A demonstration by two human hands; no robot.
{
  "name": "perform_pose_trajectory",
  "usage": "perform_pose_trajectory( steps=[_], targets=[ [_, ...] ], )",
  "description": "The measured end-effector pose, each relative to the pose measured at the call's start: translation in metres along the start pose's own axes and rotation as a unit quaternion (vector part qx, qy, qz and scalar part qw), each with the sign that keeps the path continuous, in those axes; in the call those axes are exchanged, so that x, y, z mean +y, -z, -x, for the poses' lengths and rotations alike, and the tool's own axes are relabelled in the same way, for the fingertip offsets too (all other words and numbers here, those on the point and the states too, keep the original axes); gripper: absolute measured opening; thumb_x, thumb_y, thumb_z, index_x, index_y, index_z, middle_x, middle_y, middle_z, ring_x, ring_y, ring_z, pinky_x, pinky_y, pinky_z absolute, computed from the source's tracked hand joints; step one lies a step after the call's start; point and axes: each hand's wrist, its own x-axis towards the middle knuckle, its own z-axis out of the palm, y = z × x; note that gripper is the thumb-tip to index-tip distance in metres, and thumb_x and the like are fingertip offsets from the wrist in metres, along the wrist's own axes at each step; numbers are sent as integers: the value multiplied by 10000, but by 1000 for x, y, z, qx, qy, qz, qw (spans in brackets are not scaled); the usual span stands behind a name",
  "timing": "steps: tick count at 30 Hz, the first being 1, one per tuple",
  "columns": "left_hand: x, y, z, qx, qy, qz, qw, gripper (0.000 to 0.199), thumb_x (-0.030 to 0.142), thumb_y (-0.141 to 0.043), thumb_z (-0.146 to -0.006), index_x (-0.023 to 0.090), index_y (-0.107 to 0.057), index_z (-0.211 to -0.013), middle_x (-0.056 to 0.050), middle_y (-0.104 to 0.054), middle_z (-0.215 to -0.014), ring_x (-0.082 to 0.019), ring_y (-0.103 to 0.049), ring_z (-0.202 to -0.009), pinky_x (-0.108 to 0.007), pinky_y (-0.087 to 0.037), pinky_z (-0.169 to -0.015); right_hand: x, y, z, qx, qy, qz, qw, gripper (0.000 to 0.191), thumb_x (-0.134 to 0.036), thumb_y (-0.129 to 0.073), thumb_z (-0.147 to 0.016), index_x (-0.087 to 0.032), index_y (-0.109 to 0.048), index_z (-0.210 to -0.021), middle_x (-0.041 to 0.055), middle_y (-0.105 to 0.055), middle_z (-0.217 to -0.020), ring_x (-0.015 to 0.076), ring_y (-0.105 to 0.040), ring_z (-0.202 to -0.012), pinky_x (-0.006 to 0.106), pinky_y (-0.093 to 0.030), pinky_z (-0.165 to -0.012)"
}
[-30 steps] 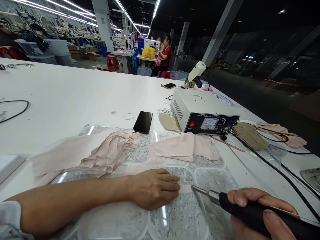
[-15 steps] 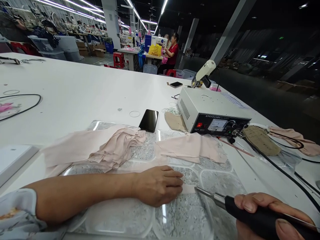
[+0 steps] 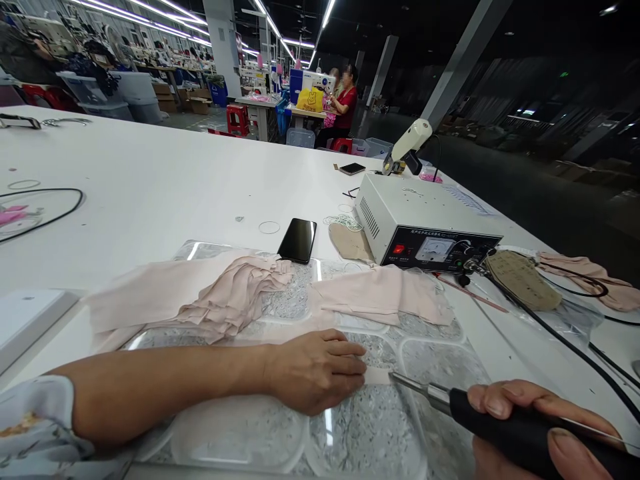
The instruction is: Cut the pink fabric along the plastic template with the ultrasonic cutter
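My right hand [image 3: 540,427] is wrapped firmly around the black handle of a pen-like tool [image 3: 500,427], fingers on top and thumb along the near side, its metal tip pointing left. My left hand [image 3: 317,373] lies palm down, fingers together and slightly bent, over a pale strip [image 3: 377,377] of cloth; the thumb and palm are hidden, so I cannot tell whether I pinch the strip or only press it. The strip pokes out past my left fingertips, on the right half of the marbled sheet [image 3: 365,433], about midway between the sheet's near and far edges. The tool's tip meets the strip's right end, though I cannot tell whether they touch. A layered pile of pink cloth [image 3: 215,293] spreads across the sheet's far left corner, overhanging its left edge, and a folded pink piece [image 3: 380,293] lies toward the far right corner. A black phone [image 3: 299,240] lies at the sheet's far edge, between the two. Beyond the folded piece, a metal control box [image 3: 425,213] with a dial stands near the right edge of the white bench [image 3: 150,180], and a black cable [image 3: 555,333] runs from its front toward my right side.
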Motion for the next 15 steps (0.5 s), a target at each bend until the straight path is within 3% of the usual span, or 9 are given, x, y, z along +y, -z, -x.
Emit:
perform_pose_trajectory(
  steps=[6,11,15],
  targets=[
    [0,0,1,-4,4,6,1000,270,178,-446,-960,84,-687,-1038,-92,-705,-1138,-234,-589,-1149,-353,-421,-982,2,6,-2,-5,-10,-6,1000,153,-289,-624,-633,-206,-524,-713,-19,-523,-660,127,-499,-529,310,-484,-467],
    [0,1,1,-17,6,10,1000,263,182,-454,-959,97,-668,-1086,-94,-699,-1139,-229,-576,-1172,-346,-414,-985,-3,-4,-1,35,-39,-2,999,160,-283,-617,-591,-215,-507,-684,-31,-485,-649,127,-489,-510,313,-461,-469],
    [0,1,1,-22,13,0,1000,241,177,-466,-948,108,-668,-1061,-100,-701,-1123,-238,-576,-1172,-366,-406,-997,-6,-11,-1,42,-25,-3,999,144,-271,-590,-578,-221,-486,-664,-34,-471,-637,124,-474,-489,309,-439,-454]
  ],
)
